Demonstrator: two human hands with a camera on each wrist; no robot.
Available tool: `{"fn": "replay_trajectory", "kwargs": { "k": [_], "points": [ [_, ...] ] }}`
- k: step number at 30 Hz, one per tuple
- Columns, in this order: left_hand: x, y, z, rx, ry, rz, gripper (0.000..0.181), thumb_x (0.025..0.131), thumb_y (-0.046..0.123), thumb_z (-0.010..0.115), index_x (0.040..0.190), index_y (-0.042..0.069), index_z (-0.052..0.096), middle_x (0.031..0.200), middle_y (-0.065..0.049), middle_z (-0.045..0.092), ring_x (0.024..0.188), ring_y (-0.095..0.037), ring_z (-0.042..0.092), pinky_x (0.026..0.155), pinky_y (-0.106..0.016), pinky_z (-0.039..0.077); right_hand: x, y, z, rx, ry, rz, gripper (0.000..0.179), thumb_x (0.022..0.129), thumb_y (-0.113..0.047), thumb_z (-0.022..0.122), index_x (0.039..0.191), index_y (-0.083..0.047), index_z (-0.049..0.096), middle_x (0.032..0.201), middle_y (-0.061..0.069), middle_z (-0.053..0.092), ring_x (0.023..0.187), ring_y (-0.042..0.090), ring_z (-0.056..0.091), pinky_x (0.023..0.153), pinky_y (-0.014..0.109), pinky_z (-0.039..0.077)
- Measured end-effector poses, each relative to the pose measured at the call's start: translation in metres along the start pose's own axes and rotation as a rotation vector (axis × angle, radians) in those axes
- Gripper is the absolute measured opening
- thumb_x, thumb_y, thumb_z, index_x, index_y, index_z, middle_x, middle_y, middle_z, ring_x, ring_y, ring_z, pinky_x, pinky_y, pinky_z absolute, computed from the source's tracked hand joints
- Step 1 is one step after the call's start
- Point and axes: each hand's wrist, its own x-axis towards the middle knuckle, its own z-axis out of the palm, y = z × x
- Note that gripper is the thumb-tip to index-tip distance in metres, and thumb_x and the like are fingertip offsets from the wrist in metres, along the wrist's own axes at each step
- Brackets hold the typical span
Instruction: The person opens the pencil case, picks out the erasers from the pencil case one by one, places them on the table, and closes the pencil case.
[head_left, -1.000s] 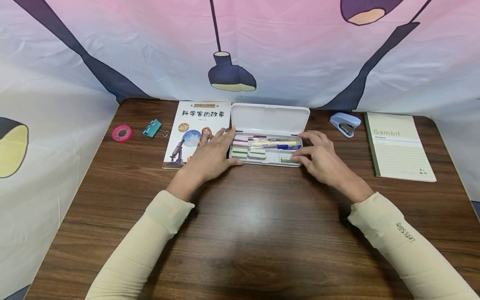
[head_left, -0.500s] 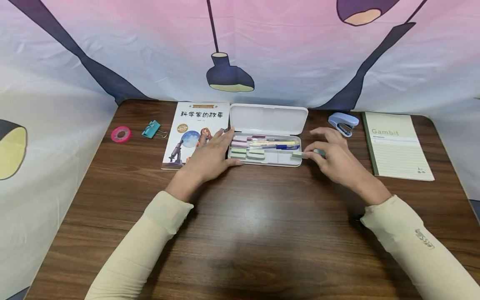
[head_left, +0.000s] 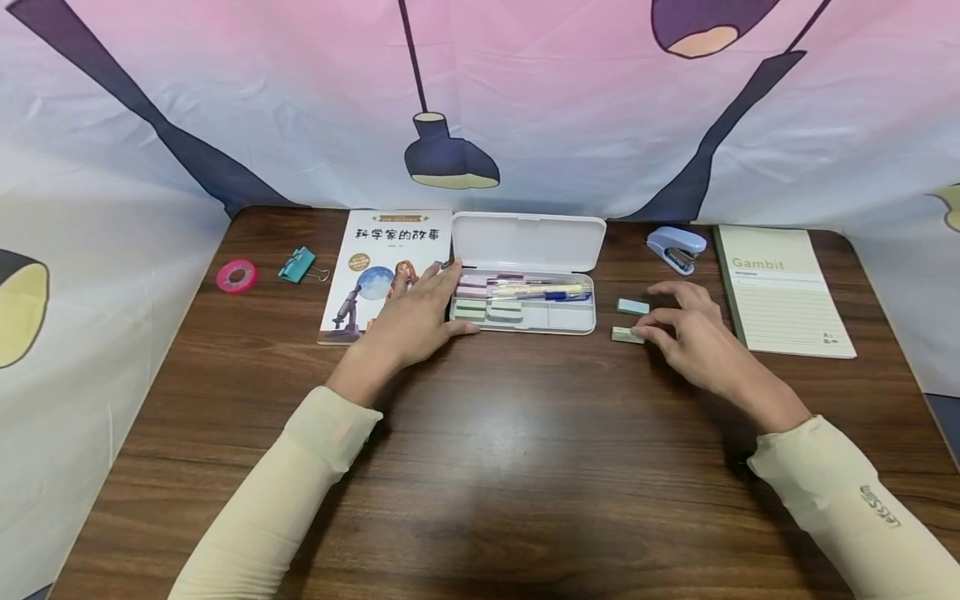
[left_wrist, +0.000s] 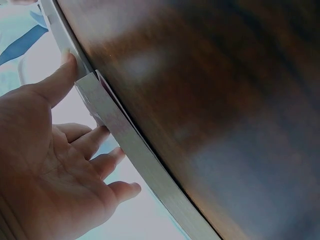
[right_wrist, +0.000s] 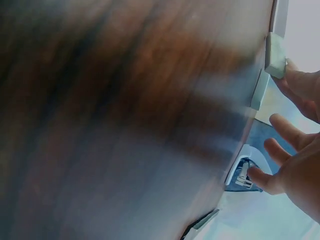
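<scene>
Blocks (head_left: pixel 505 312), pale-green, remain in white plastic case (head_left: pixel 571 317) against relaxed left hand (head_left: pixel 411 323); right hand (head_left: pixel 693 343) pinches another block (head_left: pixel 624 335), pale-blue block (head_left: pixel 633 307) out alongside.

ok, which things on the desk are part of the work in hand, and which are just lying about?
Likely in use:
- case, left hand at its edge
- green block, pinched by right hand
- blue block, near that hand

Lying about, it seems:
- book
- pink roll
- clip
- stapler
- notebook
</scene>
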Motion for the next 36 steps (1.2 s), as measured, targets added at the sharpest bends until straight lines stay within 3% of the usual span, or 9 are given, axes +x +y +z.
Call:
{"fn": "replay_trajectory", "kwargs": {
  "k": [6, 10, 13, 15, 20, 26, 32, 36],
  "points": [
    [-0.001, 0.002, -0.001, -0.005, 0.004, 0.002, 0.109, 0.109, 0.068, 0.067, 0.187, 0.019, 0.008, 0.195, -0.001, 0.016, 0.183, -0.032, 0.016, 0.148, -0.068, -0.003, 0.001, -0.001, -0.002, -0.01, -0.032, 0.029, 0.011, 0.107, -0.008, 0.08, 0.106, -0.001, 0.088, 0.16, 0.031, 0.056, 0.158, 0.065, 0.036, 0.124, 0.092, 0.026],
    [-0.005, 0.008, -0.007, -0.009, -0.004, -0.002, 0.107, 0.11, 0.064, 0.068, 0.186, 0.017, 0.009, 0.194, -0.003, 0.017, 0.182, -0.034, 0.017, 0.148, -0.07, -0.003, 0.002, 0.017, 0.006, -0.016, -0.03, 0.026, 0.012, 0.109, -0.008, 0.077, 0.109, -0.002, 0.088, 0.162, 0.029, 0.055, 0.159, 0.063, 0.035, 0.123, 0.092, 0.026],
    [-0.008, 0.012, -0.011, -0.027, -0.008, -0.009, 0.106, 0.11, 0.061, 0.069, 0.186, 0.016, 0.01, 0.194, -0.004, 0.017, 0.182, -0.034, 0.016, 0.148, -0.069, -0.003, 0.002, 0.013, 0.005, -0.026, -0.031, 0.024, 0.014, 0.11, -0.009, 0.076, 0.111, -0.002, 0.088, 0.162, 0.031, 0.055, 0.158, 0.064, 0.036, 0.122, 0.092, 0.027],
    [-0.006, 0.009, -0.008, -0.026, 0.001, -0.005, 0.107, 0.109, 0.062, 0.07, 0.187, 0.018, 0.01, 0.194, -0.002, 0.017, 0.182, -0.033, 0.017, 0.148, -0.069, -0.003, 0.002, -0.003, -0.002, -0.022, -0.04, 0.037, 0.014, 0.11, -0.009, 0.076, 0.113, -0.001, 0.087, 0.161, 0.033, 0.055, 0.158, 0.065, 0.036, 0.123, 0.092, 0.025],
    [-0.009, 0.014, -0.012, -0.017, 0.001, -0.004, 0.107, 0.109, 0.062, 0.07, 0.186, 0.017, 0.011, 0.194, -0.003, 0.018, 0.182, -0.034, 0.017, 0.147, -0.07, -0.002, 0.004, -0.008, -0.002, -0.027, -0.048, 0.045, 0.016, 0.105, -0.014, 0.084, 0.114, -0.001, 0.087, 0.16, 0.033, 0.054, 0.156, 0.063, 0.038, 0.123, 0.092, 0.025],
    [-0.018, 0.028, -0.026, -0.021, -0.02, -0.018, 0.104, 0.111, 0.056, 0.07, 0.186, 0.012, 0.013, 0.194, -0.007, 0.019, 0.182, -0.036, 0.018, 0.148, -0.069, 0.0, 0.005, 0.01, 0.008, -0.023, -0.029, 0.019, 0.019, 0.101, -0.019, 0.089, 0.113, -0.005, 0.086, 0.159, 0.029, 0.054, 0.154, 0.061, 0.039, 0.123, 0.09, 0.027],
    [-0.016, 0.023, -0.022, -0.021, -0.012, -0.019, 0.104, 0.111, 0.058, 0.07, 0.186, 0.013, 0.013, 0.193, -0.008, 0.021, 0.182, -0.035, 0.018, 0.148, -0.068, -0.001, 0.006, 0.031, 0.016, -0.029, -0.016, 0.005, 0.018, 0.099, -0.022, 0.091, 0.112, -0.01, 0.087, 0.162, 0.026, 0.055, 0.156, 0.06, 0.039, 0.123, 0.09, 0.028],
    [-0.013, 0.019, -0.018, -0.021, -0.006, -0.012, 0.105, 0.11, 0.06, 0.07, 0.186, 0.015, 0.012, 0.193, -0.009, 0.022, 0.182, -0.035, 0.019, 0.148, -0.07, 0.0, 0.006, 0.032, 0.015, -0.042, -0.022, 0.0, 0.02, 0.101, -0.025, 0.09, 0.113, -0.009, 0.087, 0.162, 0.027, 0.055, 0.156, 0.059, 0.039, 0.122, 0.088, 0.028]
  ]
}}
